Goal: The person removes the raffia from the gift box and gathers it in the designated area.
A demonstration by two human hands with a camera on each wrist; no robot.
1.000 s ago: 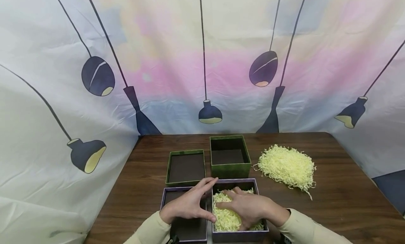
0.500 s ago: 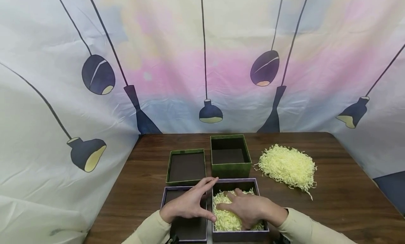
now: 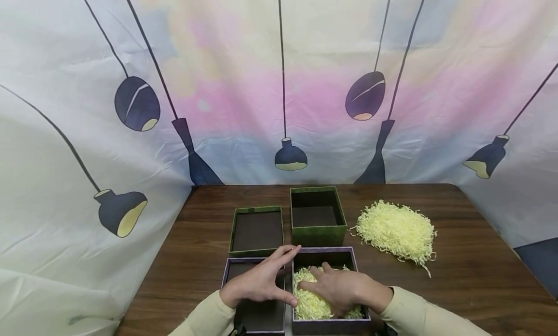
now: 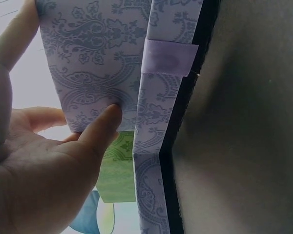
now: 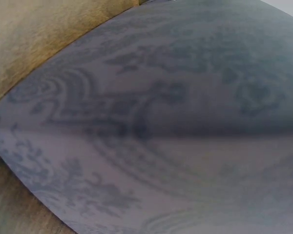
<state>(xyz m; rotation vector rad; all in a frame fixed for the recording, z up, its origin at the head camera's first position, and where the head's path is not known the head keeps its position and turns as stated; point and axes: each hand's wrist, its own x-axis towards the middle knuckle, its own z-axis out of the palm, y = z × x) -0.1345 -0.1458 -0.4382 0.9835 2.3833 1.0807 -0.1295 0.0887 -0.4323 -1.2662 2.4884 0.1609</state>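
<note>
A lavender patterned box [image 3: 324, 251] holds pale yellow shredded paper [image 3: 311, 304]. My right hand [image 3: 342, 290] presses down on the paper with spread fingers, their tips partly buried. My left hand [image 3: 261, 278] lies along the box's left side, thumb and fingers spread wide. In the left wrist view, fingers of the left hand [image 4: 53, 161] touch the outside of the patterned wall [image 4: 95, 63]. The right wrist view is filled by a blurred patterned box wall [image 5: 185, 175]; the right hand is out of sight there.
A lavender-rimmed lid [image 3: 261, 319] lies under the left hand. Behind it sits a green-rimmed lid [image 3: 257, 232], beside a green box [image 3: 318, 234] with nothing in it. A heap of shredded paper [image 3: 396, 229] rests on the wooden table [image 3: 457, 278] at right.
My right hand has pushed slightly lower and nearer. The paper at the box's far end has sunk, so more dark inner wall shows. The left hand stays in place.
</note>
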